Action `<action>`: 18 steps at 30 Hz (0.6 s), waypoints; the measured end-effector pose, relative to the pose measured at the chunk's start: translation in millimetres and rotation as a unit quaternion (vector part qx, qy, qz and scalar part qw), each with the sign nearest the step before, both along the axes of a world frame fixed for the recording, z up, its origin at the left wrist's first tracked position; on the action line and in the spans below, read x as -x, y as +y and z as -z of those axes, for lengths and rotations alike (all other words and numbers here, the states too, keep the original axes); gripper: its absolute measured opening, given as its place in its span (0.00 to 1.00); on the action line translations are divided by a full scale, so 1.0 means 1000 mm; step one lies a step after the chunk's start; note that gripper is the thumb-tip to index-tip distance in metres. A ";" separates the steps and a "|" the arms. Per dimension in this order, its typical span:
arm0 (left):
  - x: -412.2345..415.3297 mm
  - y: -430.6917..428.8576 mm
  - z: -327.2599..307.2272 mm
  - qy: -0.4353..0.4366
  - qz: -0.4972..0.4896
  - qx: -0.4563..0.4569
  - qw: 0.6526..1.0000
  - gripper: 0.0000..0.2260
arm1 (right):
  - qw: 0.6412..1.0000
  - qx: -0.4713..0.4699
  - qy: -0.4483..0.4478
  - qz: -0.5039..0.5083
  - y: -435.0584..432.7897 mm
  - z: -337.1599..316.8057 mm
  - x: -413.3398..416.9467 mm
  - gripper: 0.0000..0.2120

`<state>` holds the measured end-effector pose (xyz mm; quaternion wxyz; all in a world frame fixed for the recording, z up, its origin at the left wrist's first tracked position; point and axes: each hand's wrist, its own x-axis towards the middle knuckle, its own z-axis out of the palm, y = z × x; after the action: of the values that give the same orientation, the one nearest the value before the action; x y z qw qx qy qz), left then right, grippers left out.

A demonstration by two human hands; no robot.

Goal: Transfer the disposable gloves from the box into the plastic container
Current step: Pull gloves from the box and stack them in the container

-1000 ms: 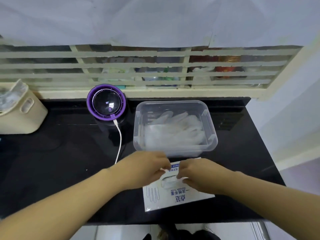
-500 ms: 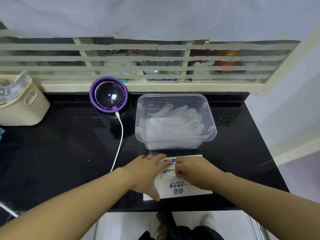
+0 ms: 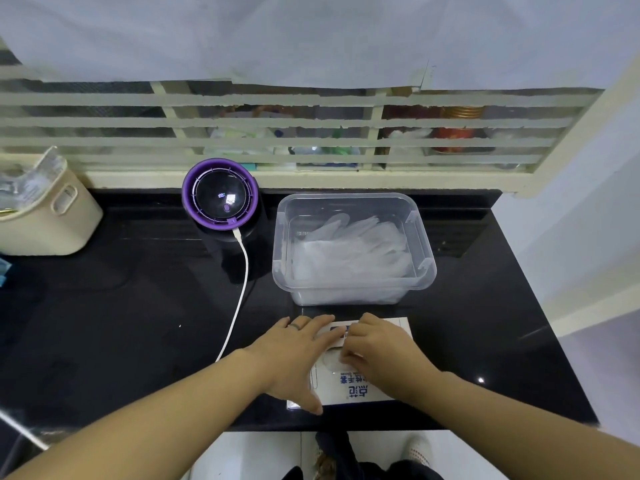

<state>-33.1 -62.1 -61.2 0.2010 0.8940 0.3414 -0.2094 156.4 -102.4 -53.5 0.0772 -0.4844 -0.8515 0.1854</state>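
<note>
Gloves [image 3: 349, 251] already fill container [image 3: 424, 237] | your left hand [image 3: 294, 358] flat, open, steadies box [image 3: 360, 386] | right hand [image 3: 381, 351] grip at opening: cannot tell.

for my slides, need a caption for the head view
Both hands, left hand and right hand, on the glove box before a glove-filled plastic container.

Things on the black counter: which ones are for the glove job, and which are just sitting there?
For the job: glove box, clear plastic container, gloves in it, left hand, right hand.

Just sitting there: purple round gadget, its white cable, cream bin.
</note>
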 end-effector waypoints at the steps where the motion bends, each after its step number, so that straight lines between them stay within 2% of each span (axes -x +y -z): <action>1: 0.001 0.001 0.001 0.001 0.002 -0.005 1.000 0.51 | 1.000 -0.003 0.013 0.001 0.000 -0.004 -0.002 0.08; 4: 0.003 0.003 0.002 0.002 0.005 -0.012 1.000 0.51 | 0.999 0.026 0.031 0.009 -0.001 -0.017 -0.016 0.10; 6: 0.002 0.003 -0.001 0.007 0.007 -0.010 1.000 0.51 | 0.996 0.044 0.072 0.036 0.000 -0.027 -0.023 0.08; 8: -0.001 0.001 -0.006 0.022 0.013 -0.017 1.000 0.49 | 0.980 0.043 0.164 0.108 0.004 -0.038 -0.026 0.03; 10: -0.004 0.000 -0.010 0.028 0.014 -0.030 0.999 0.46 | 0.949 0.028 0.254 0.187 0.010 -0.050 -0.024 0.05; 12: -0.005 0.000 -0.010 0.032 0.016 -0.034 0.999 0.48 | 0.926 0.009 0.311 0.216 0.019 -0.071 -0.017 0.03; 15: -0.003 0.003 -0.009 0.027 0.008 -0.009 1.000 0.50 | 0.912 -0.028 0.351 0.212 0.037 -0.104 -0.012 0.03; 18: -0.002 0.008 -0.031 -0.019 -0.024 0.037 0.999 0.49 | 0.927 -0.068 0.319 0.185 0.053 -0.129 -0.019 0.04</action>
<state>-31.2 -54.3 -30.2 0.2455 0.8812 0.3510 -0.1999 175.3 -49.7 75.8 0.4105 -0.5418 -0.6880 0.2540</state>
